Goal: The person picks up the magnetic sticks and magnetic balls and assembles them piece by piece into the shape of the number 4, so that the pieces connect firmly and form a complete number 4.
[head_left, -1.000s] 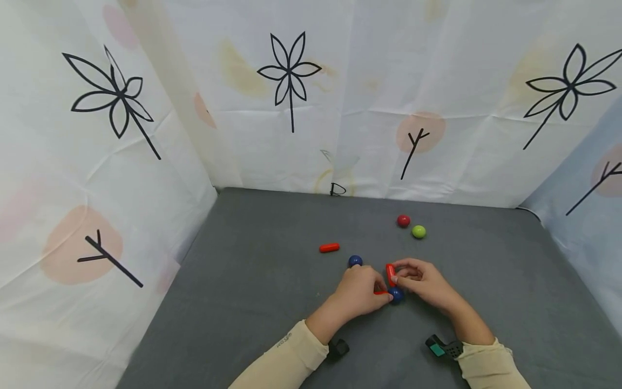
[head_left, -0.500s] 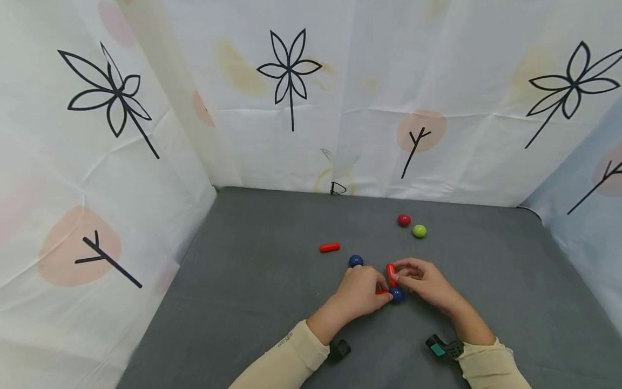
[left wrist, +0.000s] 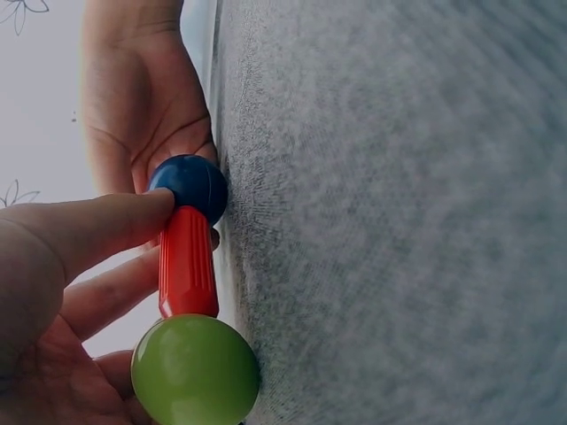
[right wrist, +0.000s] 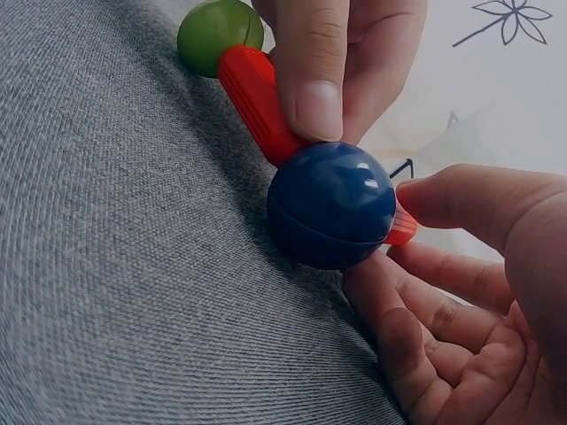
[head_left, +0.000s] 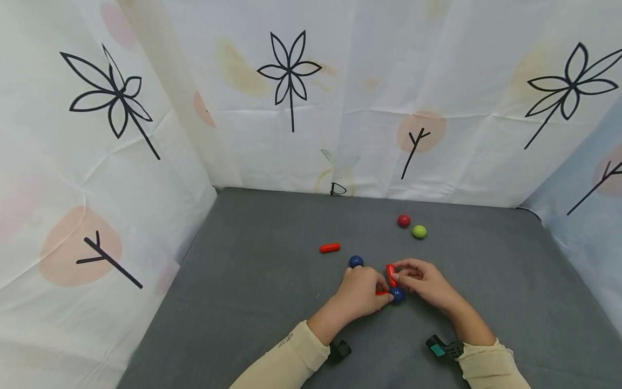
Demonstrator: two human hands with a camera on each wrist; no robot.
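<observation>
Two red rods and a blue ball (head_left: 398, 295) lie between the hands, low over the grey cloth. My left hand (head_left: 357, 292) pinches one red rod (left wrist: 188, 266), its thumb at the joint with the blue ball. A green ball (left wrist: 197, 370) sits on that rod's other end, hidden by the hand in the head view. Thumb and fingers of my right hand (head_left: 425, 281) pinch the second red rod (head_left: 391, 274), whose near end meets the blue ball. Mostly covered in the right wrist view, this rod (right wrist: 403, 228) shows only a short piece behind the ball.
Another blue ball (head_left: 356, 261) is just beyond the left knuckles. A loose red rod (head_left: 330, 248) lies farther back on the left. Behind the right hand are a red ball (head_left: 404, 220) and a green ball (head_left: 419, 232). Printed white cloth walls (head_left: 369, 156) border the grey table (head_left: 252, 270).
</observation>
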